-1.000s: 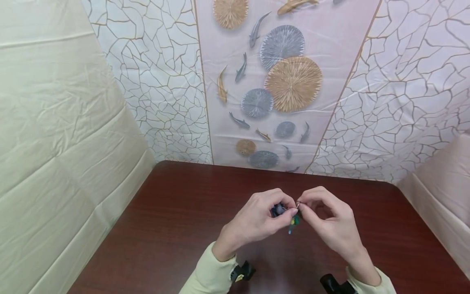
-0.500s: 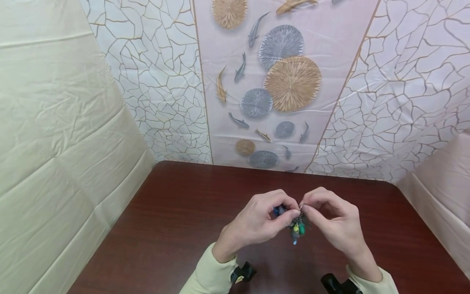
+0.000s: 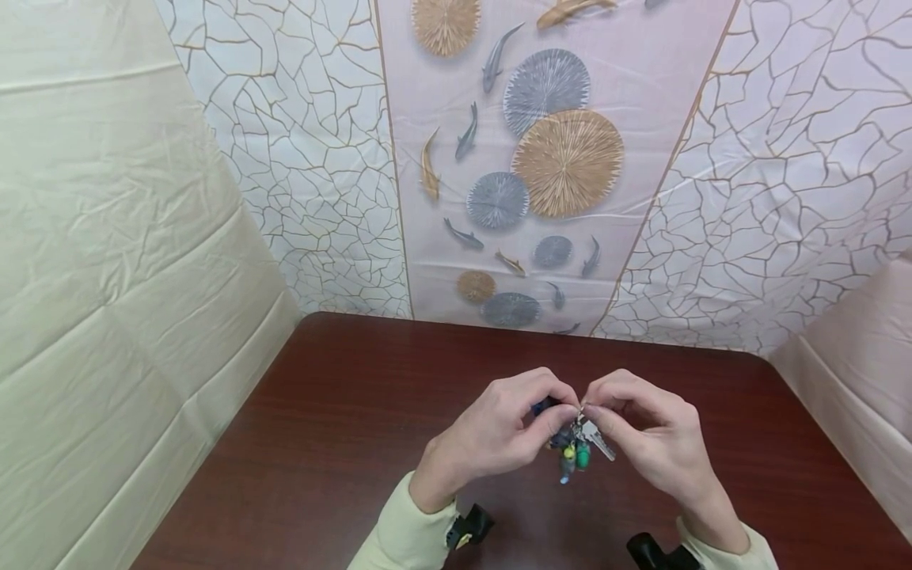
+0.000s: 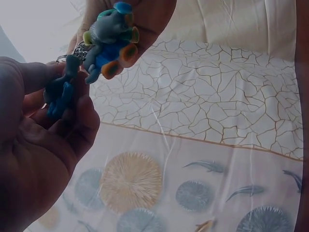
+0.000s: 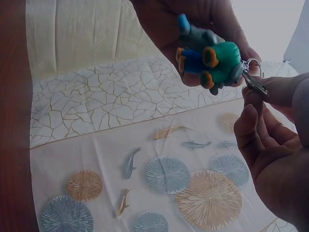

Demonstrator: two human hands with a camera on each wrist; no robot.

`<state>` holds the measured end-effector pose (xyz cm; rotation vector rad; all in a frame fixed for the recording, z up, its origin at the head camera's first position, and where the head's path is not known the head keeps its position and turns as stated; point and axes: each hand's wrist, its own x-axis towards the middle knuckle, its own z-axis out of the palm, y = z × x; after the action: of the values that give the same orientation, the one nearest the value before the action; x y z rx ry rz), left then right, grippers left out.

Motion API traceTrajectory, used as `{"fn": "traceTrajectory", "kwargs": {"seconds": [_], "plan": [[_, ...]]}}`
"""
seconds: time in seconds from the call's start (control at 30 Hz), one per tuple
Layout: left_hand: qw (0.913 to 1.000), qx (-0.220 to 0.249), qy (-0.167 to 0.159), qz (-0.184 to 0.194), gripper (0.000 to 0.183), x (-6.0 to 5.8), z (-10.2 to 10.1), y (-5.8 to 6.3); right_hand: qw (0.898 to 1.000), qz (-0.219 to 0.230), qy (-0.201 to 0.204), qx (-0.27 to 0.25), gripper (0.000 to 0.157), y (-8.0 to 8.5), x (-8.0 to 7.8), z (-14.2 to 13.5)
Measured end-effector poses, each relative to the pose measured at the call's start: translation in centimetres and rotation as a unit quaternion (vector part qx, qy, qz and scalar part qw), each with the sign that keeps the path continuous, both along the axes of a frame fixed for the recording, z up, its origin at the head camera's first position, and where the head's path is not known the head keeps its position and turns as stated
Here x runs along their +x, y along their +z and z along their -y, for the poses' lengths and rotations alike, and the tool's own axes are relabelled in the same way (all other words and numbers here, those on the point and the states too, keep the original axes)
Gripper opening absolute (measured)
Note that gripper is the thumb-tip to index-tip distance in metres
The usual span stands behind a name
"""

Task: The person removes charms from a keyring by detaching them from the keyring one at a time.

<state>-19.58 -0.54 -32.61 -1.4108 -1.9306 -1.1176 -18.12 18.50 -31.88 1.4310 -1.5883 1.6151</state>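
Observation:
Both hands meet above the table at a small metal key ring (image 5: 253,65). My left hand (image 3: 499,419) pinches the keychain at the ring between thumb and index finger, with a dark blue charm (image 4: 59,99) tucked inside its fingers. My right hand (image 3: 655,435) pinches the ring from the other side. Below the fingertips dangle silver keys (image 3: 598,440), pointing down to the right. Rubbery figure charms hang beside them, among them a green one (image 3: 583,455) and a grey one with a blue tip (image 4: 112,30). Fingertips hide part of the ring.
A dark reddish-brown table (image 3: 342,412) lies beneath the hands. Behind it hangs a patterned cloth (image 3: 342,174) with fish and round leaf shapes. Cream fabric (image 3: 128,277) borders the left side, and pale fabric (image 3: 862,380) the right.
The charms, mostly hidden behind the left hand at first, now hang lower and in sight. Keys have swung into view under the right fingertips. Both hands stay nearly in place.

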Motion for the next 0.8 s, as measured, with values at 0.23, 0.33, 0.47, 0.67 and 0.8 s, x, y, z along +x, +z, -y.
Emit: {"fn": "traceTrajectory", "kwargs": {"seconds": [0.23, 0.33, 0.47, 0.67, 0.8], "plan": [[0.9999, -0.012, 0.011, -0.006, 0.006, 0.13, 0.03, 0.02, 1.000, -0.011, -0.017, 0.009, 0.018, 0.22, 0.26, 0.14], [0.9997, -0.013, 0.018, -0.010, 0.006, 0.16, 0.03, 0.06, 1.000, -0.016, -0.022, 0.010, 0.018, 0.33, 0.33, 0.21], [0.9994, -0.013, 0.027, -0.019, 0.005, 0.12, -0.03, 0.14, 1.000, -0.019, -0.021, 0.009, 0.018, 0.40, 0.39, 0.29], [0.9992, -0.012, 0.035, -0.016, 0.003, 0.03, -0.12, 0.08, 0.999, -0.011, -0.035, 0.006, 0.020, 0.30, 0.39, 0.35], [0.9992, -0.006, 0.038, -0.004, 0.005, -0.13, -0.13, -0.07, 0.999, 0.005, -0.050, 0.009, 0.023, 0.24, 0.33, 0.42]]}}
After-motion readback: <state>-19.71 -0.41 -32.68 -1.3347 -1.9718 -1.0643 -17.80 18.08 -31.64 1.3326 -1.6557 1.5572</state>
